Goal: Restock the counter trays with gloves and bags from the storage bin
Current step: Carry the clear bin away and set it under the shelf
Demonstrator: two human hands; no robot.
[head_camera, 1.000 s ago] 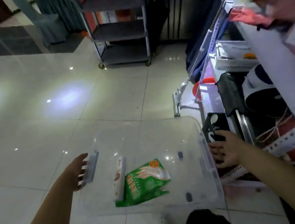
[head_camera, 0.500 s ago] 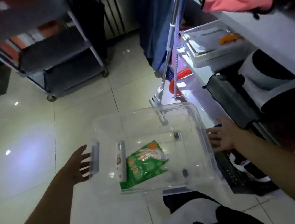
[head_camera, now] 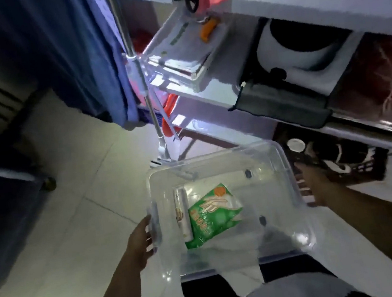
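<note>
The clear storage bin is carried between both hands, above the tiled floor and in front of the open shelving. The left hand is placed against the bin's left end, with the fingers at the grey handle. The right hand is placed against the right end with the fingers spread; whether they are hooked under the rim cannot be told. The hands are well apart, one at each end.

Inside the bin, a green packet printed with a glove outline lies tilted on the bottom. A white roll, probably the bags, lies just beside it on the left, touching it.

The step in hand is judged to be transport of the bin toward the table whose white top runs across the upper right.

Recommended handling:
- The bin should be kept level, so that the packet and the roll are not slid into a corner.
- Both ends should be gripped under the rim, since smooth clear walls are likely to slip under flat pressure.
- The upright metal pole and the white tray on the upper shelf should be cleared by the far edge of the bin.
- The bin should be set down on a stable surface before either item is taken out.
</note>
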